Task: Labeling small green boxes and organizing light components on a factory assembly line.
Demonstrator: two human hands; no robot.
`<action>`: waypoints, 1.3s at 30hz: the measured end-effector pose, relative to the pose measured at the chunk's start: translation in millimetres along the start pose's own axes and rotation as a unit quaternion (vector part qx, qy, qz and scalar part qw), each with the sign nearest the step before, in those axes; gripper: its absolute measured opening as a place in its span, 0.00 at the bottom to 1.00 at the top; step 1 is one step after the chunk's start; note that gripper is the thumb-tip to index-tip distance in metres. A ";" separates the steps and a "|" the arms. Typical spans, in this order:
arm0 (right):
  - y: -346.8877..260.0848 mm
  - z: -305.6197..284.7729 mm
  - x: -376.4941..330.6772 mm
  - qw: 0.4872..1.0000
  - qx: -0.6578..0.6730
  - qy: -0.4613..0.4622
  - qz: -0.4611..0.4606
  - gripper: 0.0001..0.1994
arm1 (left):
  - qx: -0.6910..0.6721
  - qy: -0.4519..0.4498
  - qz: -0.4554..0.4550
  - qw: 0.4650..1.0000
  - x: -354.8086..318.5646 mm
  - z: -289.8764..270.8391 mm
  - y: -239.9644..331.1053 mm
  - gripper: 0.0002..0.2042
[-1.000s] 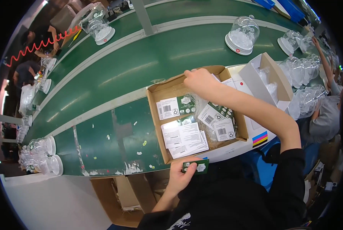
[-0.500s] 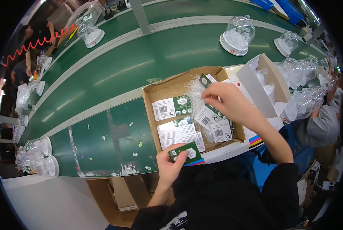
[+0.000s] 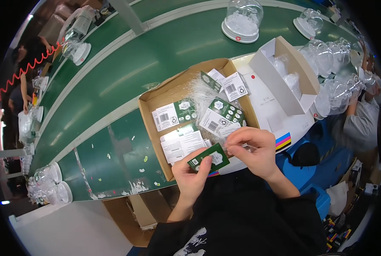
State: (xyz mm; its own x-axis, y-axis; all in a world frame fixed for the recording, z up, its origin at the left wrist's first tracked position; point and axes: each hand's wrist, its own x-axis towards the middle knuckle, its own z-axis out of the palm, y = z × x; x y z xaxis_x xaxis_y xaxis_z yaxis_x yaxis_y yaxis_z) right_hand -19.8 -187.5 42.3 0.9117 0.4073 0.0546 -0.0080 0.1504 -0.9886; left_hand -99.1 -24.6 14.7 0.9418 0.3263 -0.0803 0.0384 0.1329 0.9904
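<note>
My left hand (image 3: 191, 178) grips a green printed card (image 3: 212, 157), its thumb lying across the front. At the card's right edge my right hand (image 3: 255, 150) is closed in a pinch, with a thin clear plastic strand (image 3: 229, 146) faintly visible at the fingertips. Both hands are over the near side of a shallow cardboard box (image 3: 163, 101). Inside it, white and green cards (image 3: 167, 117) lie in loose groups around a tangle of clear thin plastic strands (image 3: 195, 91). More cards (image 3: 220, 115) rest on top of that tangle.
Right of the box stands an open white carton (image 3: 269, 83) with clear-wrapped pieces inside. Clear domes on white bases (image 3: 242, 25) stand on the green conveyor (image 3: 92, 91). More domes (image 3: 331, 96) cluster at right, near another person's arm (image 3: 356, 113). A blue stool (image 3: 299, 173) is below.
My right hand has come from over the strands in the box down to the card's right edge. The left hand still holds the card. The view has shifted, uncovering cards the right arm hid.
</note>
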 end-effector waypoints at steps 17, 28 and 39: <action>7.3 -10.1 3.3 0.907 -0.298 0.059 -0.291 0.09 | 0.110 0.005 0.106 0.988 1.3 23.5 9.1 0.10; 10.2 -14.3 2.2 0.941 -0.252 0.060 -0.217 0.09 | -0.073 -0.106 0.057 0.990 0.6 18.3 -3.4 0.15; 17.4 -10.3 -8.8 0.942 -0.212 -0.014 -0.261 0.09 | -0.221 -0.247 -0.156 0.930 7.3 8.1 -9.9 0.12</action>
State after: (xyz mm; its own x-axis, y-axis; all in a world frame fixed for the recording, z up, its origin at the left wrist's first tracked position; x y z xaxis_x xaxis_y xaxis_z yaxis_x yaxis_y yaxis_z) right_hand -23.7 -197.7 23.2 0.7343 0.4028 0.5464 0.6083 -0.0334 -0.7930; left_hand -89.9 -31.2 5.2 0.9503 -0.2490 -0.1870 0.2984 0.5559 0.7759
